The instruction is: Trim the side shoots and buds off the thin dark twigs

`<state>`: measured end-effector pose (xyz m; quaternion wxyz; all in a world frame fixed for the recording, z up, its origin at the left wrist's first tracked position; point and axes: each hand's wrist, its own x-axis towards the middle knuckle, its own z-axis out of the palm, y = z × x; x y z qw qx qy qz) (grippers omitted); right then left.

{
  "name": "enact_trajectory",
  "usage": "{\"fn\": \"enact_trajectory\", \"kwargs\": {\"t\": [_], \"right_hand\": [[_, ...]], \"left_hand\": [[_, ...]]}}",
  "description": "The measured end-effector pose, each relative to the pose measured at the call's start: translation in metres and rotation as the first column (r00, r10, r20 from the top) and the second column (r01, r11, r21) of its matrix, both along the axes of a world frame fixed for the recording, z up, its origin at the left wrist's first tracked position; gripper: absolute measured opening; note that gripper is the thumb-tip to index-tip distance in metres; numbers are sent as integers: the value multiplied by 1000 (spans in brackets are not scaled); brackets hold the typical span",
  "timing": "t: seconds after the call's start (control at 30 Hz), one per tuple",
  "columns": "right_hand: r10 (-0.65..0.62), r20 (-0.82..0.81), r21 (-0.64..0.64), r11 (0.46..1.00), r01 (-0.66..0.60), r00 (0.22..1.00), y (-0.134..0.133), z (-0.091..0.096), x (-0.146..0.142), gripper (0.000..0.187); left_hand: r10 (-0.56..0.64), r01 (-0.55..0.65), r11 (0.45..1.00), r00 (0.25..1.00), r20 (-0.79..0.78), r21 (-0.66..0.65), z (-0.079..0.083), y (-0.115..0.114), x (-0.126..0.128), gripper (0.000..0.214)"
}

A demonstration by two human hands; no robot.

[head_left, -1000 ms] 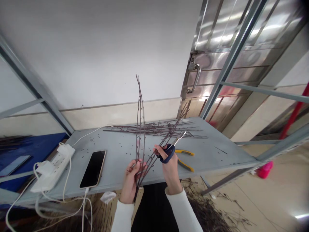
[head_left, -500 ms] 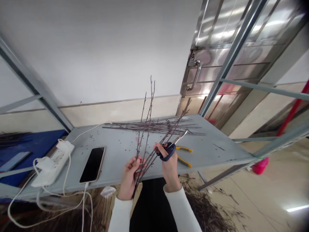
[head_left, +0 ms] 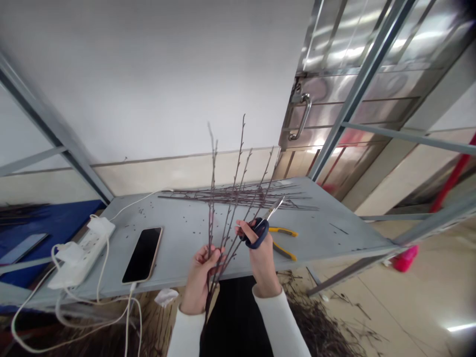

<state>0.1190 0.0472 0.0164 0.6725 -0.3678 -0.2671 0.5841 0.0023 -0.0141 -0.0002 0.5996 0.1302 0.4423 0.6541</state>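
Your left hand [head_left: 201, 283] closes around a bundle of bare twigs [head_left: 233, 208], upright above the grey metal shelf [head_left: 336, 218]; your right hand [head_left: 262, 253] grips blue-handled scissors [head_left: 258, 234] just beside them; a stray snip could nick your left hand.

The scene is brightly and evenly lit, with only soft shadows. Strong glare is thrown back from the steel door [head_left: 345, 54], and a white streak of light is seen on the tiled floor [head_left: 461, 327]. The frame bars [head_left: 48, 104] are bowed by wide-angle distortion, and the corners are darkened and blurred.
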Motion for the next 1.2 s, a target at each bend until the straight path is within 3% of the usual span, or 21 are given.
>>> {"fn": "enact_trajectory", "kwargs": {"t": [0.13, 0.27, 0.5, 0.67, 0.83, 0.97, 1.07, 1.2], "right_hand": [[-11, 69, 12, 1000, 11, 998, -7, 2, 3, 37], [-63, 245, 100, 994, 39, 967, -8, 0, 12, 34], [-44, 518, 173, 983, -55, 854, -1, -24, 56, 32], [-107, 753, 284, 943, -174, 650, -5, -38, 82, 35], [-258, 898, 361, 895, -263, 355, -7, -21, 98, 35], [-398, 909, 412, 810, -417, 126, -4, 3, 105, 32], [-472, 881, 401, 777, -485, -28, -2, 12, 107, 31], [-544, 829, 414, 751, -514, -127, 3, 12, 111, 32]], "left_hand": [[-10, 10, 1000, 1000, 17, -24, -3, -2, 2, 36], [-26, 27, 1000, 999, 22, -11, -4, -4, 3, 35], [-49, 39, 993, 995, -90, -109, -11, -9, -3, 45], [-71, 62, 995, 990, -123, -80, -10, -12, -5, 45], [-91, 85, 995, 983, -160, -46, -2, -14, -2, 43], [-113, 109, 993, 977, -179, -36, 3, -17, 2, 43], [-77, 76, 997, 977, -199, -10, 5, -19, 7, 42], [-71, 77, 997, 981, -182, 29, 6, -21, 11, 45]]}}
